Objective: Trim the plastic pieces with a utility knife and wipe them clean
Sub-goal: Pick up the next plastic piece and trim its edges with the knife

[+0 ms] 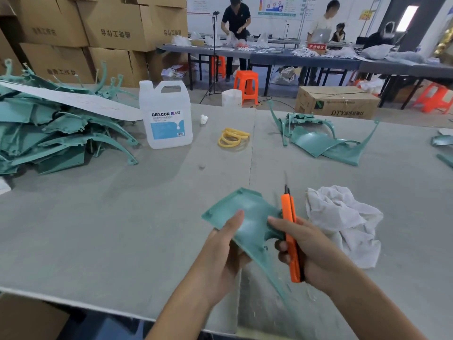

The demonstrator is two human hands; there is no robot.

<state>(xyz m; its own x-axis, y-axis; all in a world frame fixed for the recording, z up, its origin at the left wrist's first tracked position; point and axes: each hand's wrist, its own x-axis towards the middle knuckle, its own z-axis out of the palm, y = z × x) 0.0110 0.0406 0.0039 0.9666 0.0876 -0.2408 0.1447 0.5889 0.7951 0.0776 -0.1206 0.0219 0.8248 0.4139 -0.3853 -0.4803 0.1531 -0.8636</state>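
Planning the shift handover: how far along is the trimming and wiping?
Seemingly done: the small stack far right. In hand: the left hand holds one piece, the right hand grips the knife beside it; the rag lies untouched. Left: the big pile at left.

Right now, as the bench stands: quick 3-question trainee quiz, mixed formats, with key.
1. What does the left hand hold?
2. True or false: the right hand grips the orange utility knife.
3. Where is the white rag?
A) lying on the table, to the right of the knife
B) in the left hand
C) wrapped round the knife

Key
1: the teal plastic piece
2: true
3: A
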